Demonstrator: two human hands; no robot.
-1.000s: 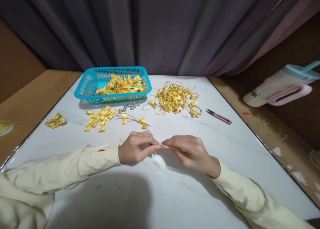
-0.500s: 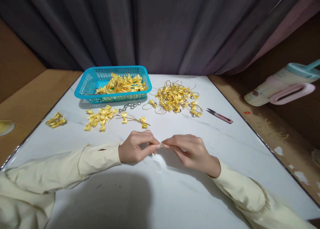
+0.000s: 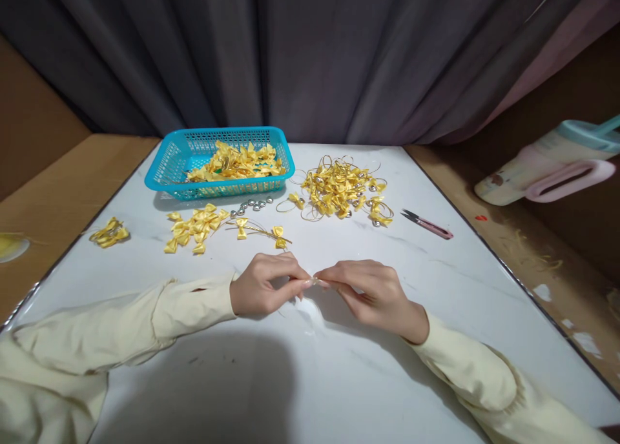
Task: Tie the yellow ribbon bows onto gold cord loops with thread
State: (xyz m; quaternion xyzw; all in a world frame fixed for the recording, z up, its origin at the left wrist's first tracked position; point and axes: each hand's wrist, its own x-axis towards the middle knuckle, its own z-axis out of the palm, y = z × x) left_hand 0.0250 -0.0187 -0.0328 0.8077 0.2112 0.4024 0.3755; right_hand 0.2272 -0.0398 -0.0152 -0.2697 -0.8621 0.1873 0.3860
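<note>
My left hand (image 3: pixel 268 283) and my right hand (image 3: pixel 371 293) meet fingertip to fingertip above the white table, both in a pinch. Between the tips is something tiny and pale, too small to name. Just beyond my left hand lie gold cords with yellow ribbon bows (image 3: pixel 279 237). Farther left is a small heap of loose yellow bows (image 3: pixel 196 228). Behind the cords, several small silver bells or beads (image 3: pixel 250 205) lie in a cluster. A larger pile of yellow bows on looped gold cord (image 3: pixel 334 189), with silver pieces among them, lies beyond both hands.
A blue plastic basket (image 3: pixel 159 187) holding yellow bows stands at the back left. Pink-handled thread snips (image 3: pixel 427 224) lie at the right. A bundle of bows (image 3: pixel 111 233) is at the left edge. Off the table's right side stands a tumbler (image 3: pixel 537 166) with a pink handle.
Both hands keep the same pinch, their tips nearly unmoved. The whole view has shifted very slightly. Nothing on the table has been moved.
</note>
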